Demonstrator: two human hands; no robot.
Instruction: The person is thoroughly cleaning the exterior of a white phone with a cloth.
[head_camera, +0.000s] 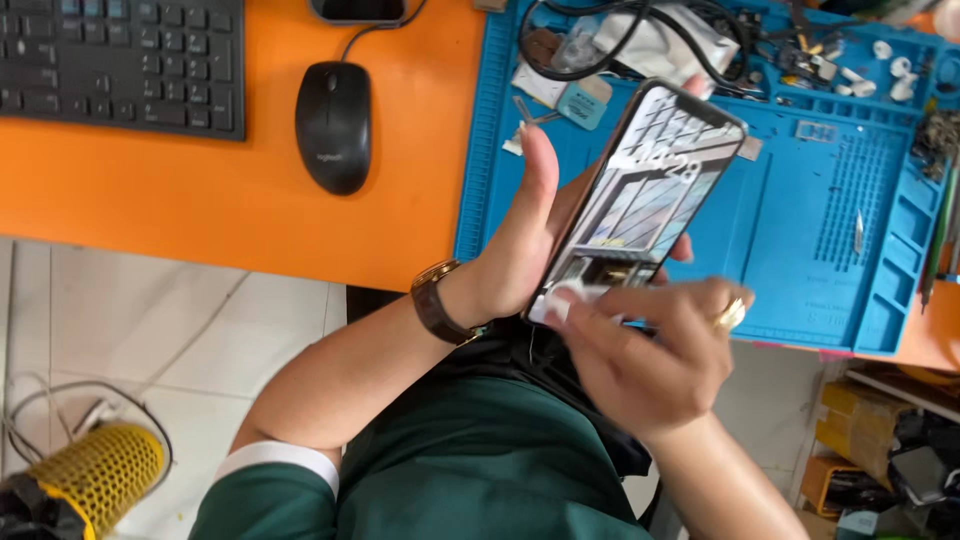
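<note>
Left hand (520, 235) is raised with forearm angled up from lower left, thumb extended upward, fingers curled in a grip from behind; a watch sits on the wrist. Right hand (645, 350) comes in from lower right, fingers bent and pinched together at their tips; a ring shows on one finger.

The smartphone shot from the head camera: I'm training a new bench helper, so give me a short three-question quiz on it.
1. True or false: the smartphone has its screen lit.
2. Which hand cradles the phone from behind: A) left hand B) right hand?
3. What colour is the work mat on the orange desk?

Key: 1 true. 2 A; the right hand pinches at the phone's lower edge. 3 blue.
</note>
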